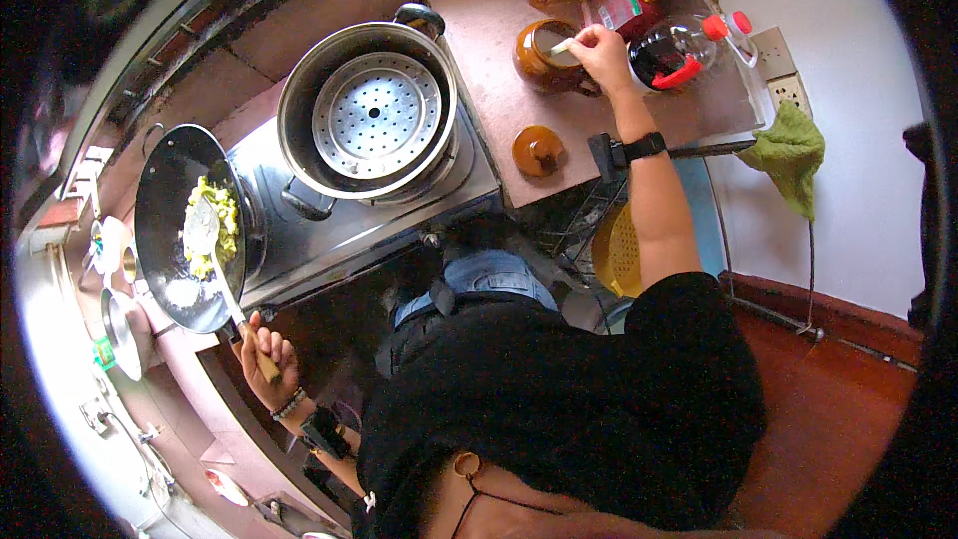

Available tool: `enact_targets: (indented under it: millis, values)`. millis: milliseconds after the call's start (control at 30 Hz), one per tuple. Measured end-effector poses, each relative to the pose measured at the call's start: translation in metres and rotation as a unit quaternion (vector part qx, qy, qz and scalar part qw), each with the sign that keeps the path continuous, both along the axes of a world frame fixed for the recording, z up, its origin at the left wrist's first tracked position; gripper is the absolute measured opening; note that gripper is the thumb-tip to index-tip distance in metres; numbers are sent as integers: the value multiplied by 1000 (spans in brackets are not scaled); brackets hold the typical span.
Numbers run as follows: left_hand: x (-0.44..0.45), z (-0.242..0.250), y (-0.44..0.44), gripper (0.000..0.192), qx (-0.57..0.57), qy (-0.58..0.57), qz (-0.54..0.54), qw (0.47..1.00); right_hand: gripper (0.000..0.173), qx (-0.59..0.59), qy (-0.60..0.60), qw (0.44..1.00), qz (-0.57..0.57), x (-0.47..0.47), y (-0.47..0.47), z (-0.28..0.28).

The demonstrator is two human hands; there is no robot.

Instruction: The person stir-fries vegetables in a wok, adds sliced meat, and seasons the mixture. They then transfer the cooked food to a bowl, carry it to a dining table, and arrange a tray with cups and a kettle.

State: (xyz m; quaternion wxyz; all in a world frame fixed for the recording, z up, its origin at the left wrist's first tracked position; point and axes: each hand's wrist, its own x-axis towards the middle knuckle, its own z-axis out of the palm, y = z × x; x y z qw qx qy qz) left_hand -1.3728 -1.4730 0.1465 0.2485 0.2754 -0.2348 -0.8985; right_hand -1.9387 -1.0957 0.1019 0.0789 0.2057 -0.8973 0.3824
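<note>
My left hand (pixel 268 359) is closed around the wooden handle of a metal spatula (pixel 228 296). The spatula's blade lies on yellow-green food (pixel 223 213), perhaps scrambled egg, in a dark wok (pixel 161 217) at the left of the stove. With my right hand (pixel 601 56) I pinch a small white spoon or its handle (pixel 561 46) at the mouth of a brown glazed jar (pixel 533 64). Something pale shows inside the jar. Its brown knobbed lid (pixel 537 151) rests on the pink counter in front of it.
A large steel pot (pixel 292 105) with a perforated steamer tray (pixel 376 112) stands on the stove (pixel 449 191). Right of the jar are a plastic jug of dark liquid (pixel 673 52) and several bottles and packets. A green cloth (pixel 789 150) hangs near the wall sockets. Below the counter sits a yellow perforated basket (pixel 617 251).
</note>
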Motion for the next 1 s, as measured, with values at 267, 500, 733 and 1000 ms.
enact_targets:
  millis: [267,500,733,1000]
  values:
    - [5,15,3,37,-45,-19,-5,999,14,-31,-71,996,42,1,-20,9]
    - [7,31,7,37,-78,-12,-13,997,17,-26,-1,998,-53,-1,-17,6]
    - [9,37,8,37,-88,-10,-6,996,16,-160,-48,978,-128,7,-10,3]
    - [16,36,4,37,-64,-5,3,998,15,-419,-140,882,-162,35,11,35]
